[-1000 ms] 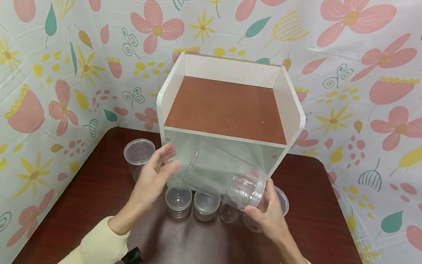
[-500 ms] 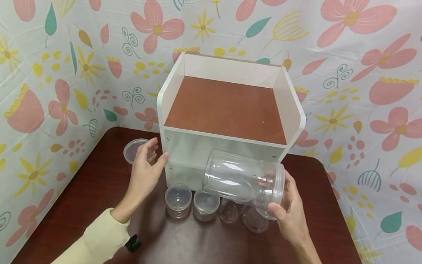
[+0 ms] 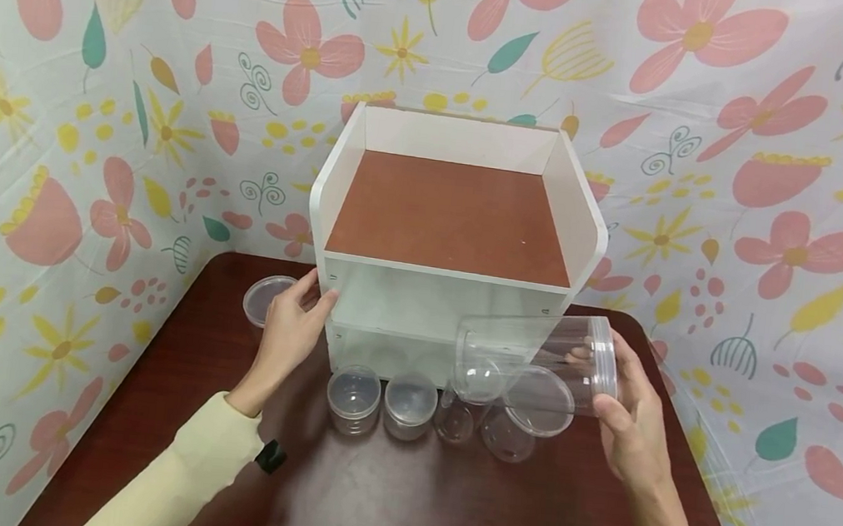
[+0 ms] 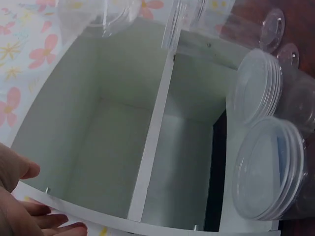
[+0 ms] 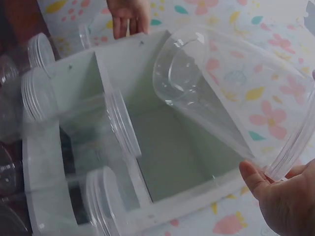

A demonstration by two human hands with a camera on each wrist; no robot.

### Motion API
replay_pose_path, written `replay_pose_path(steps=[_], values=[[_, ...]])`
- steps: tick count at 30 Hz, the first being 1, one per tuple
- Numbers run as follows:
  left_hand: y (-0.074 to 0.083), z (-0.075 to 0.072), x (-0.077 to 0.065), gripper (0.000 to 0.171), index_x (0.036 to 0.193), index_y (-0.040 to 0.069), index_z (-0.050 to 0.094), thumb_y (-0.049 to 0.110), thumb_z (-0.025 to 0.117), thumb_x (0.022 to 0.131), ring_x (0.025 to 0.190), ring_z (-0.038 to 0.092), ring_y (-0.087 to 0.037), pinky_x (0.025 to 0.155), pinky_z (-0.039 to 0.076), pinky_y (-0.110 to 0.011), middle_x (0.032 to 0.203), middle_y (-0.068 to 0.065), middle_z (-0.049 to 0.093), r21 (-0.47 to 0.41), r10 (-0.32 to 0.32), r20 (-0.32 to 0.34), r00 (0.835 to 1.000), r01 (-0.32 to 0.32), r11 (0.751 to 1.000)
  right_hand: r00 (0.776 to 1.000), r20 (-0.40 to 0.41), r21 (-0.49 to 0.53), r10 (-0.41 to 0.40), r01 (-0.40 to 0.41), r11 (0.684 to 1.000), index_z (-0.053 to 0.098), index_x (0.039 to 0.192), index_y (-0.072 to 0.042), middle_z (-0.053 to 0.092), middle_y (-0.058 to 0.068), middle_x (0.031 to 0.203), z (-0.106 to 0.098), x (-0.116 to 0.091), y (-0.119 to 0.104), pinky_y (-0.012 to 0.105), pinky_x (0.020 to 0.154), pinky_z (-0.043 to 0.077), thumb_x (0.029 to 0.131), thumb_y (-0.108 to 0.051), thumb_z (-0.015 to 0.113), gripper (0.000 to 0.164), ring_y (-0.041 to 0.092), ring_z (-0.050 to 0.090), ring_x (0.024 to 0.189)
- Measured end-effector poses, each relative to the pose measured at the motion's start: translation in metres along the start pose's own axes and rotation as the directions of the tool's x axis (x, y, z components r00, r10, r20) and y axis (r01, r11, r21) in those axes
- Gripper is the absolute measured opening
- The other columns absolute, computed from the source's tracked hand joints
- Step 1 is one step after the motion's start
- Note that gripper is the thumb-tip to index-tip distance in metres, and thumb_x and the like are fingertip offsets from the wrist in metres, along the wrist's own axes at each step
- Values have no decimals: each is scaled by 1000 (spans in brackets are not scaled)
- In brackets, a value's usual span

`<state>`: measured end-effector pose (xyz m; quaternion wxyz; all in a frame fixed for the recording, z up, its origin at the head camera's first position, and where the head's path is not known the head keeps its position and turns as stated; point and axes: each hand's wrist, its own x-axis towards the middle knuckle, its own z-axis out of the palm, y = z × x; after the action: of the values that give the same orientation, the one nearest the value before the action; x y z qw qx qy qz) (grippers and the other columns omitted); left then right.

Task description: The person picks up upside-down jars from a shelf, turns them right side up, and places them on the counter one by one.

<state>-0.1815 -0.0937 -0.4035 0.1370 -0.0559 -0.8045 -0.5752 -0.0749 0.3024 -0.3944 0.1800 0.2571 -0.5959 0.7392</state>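
A large clear plastic jar is held lying on its side, in front of the shelf's right part. My right hand grips it at the ridged lid end; in the right wrist view the thumb of that right hand presses near the lid rim. At the left front edge of the white shelf unit is my left hand, thumb by the edge and fingers along the outer side. In the left wrist view the fingers of the left hand are extended beside the panel, holding no jar.
Several clear lidded jars stand before the shelf, among them a left one, a middle one and a taller right one. Another jar stands left of the shelf. All are on the dark red table, before a flowered backdrop.
The jar in my right hand has moved right, out from the front of the shelf's middle. My left hand has left the space by the jar and come to the shelf's left edge.
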Motion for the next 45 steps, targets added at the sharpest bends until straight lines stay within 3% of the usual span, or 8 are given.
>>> replay_pose_path(steps=[6, 14, 19, 21, 26, 33, 41, 45], values=[[-5, -2, 10, 48, 144, 2, 59, 28, 62, 105, 118, 67, -29, 93, 54, -48, 130, -18, 68, 75, -3, -14, 1000, 4, 997, 1000, -17, 2, 2, -2, 1000, 31, 155, 11, 62, 21, 127, -14, 2, -6, 28, 107, 40, 98, 3, 57, 63, 28, 59, 123], [-7, -1, 16, 43, 140, 5, 64, 29, 61, 105, 105, 69, -28, 78, 51, -41, 120, -16, 73, 124, 12, -38, 999, -7, 992, 998, -60, 22, 2, -1, 1000, 38, 153, 8, 63, 18, 128, -29, 5, -15, 23, 107, 40, 96, 11, 54, 59, 24, 62, 122], [-5, 2, 16, 38, 137, 6, 67, 26, 61, 105, 82, 67, -23, 62, 46, -34, 103, -16, 76, 143, 46, -57, 997, -38, 989, 993, -117, 48, -19, 24, 999, 37, 152, 10, 53, 19, 144, -36, 7, -22, 22, 106, 43, 94, 16, 54, 61, 24, 63, 121], [-5, 3, 16, 36, 135, 7, 69, 25, 61, 105, 76, 65, -21, 58, 44, -31, 98, -15, 76, 155, 60, -66, 996, -49, 987, 985, -170, 27, -10, 15, 1000, 39, 151, 10, 49, 19, 149, -38, 6, -26, 22, 105, 44, 92, 16, 57, 62, 24, 64, 118], [-5, 5, 17, 32, 130, 6, 72, 22, 62, 104, 67, 60, -19, 54, 41, -29, 91, -15, 76, 173, 85, -84, 993, -70, 982, 960, -279, -16, 8, -13, 1000, 46, 149, 7, 47, 18, 150, -48, 8, -34, 20, 101, 45, 88, 18, 63, 65, 22, 52, 127], [-9, 8, 19, 27, 122, 4, 75, 20, 62, 103, 55, 52, -18, 48, 37, -29, 75, -14, 71, 176, 117, -94, 989, -99, 979, 919, -395, -108, 0, -46, 993, 49, 148, 7, 49, 17, 149, -65, 16, -46, 19, 102, 43, 85, 24, 57, 66, 28, 42, 134], [-11, 8, 19, 25, 116, 3, 76, 21, 63, 103, 50, 47, -17, 45, 34, -29, 62, -4, 60, 177, 131, -99, 986, -112, 978, 868, -496, -255, 14, -161, 954, 53, 147, 4, 50, 14, 150, -76, 26, -58, 16, 100, 42, 82, 22, 60, 68, 25, 44, 134], [-11, 8, 20, 24, 114, 3, 76, 19, 63, 103, 48, 46, -17, 45, 33, -29, 61, -3, 59, 177, 141, -95, 985, -122, 977, 852, -520, -375, 63, -294, 879, 50, 152, -4, 46, 6, 157, -85, 31, -61, 10, 101, 38, 85, 13, 65, 71, 16, 39, 141]])
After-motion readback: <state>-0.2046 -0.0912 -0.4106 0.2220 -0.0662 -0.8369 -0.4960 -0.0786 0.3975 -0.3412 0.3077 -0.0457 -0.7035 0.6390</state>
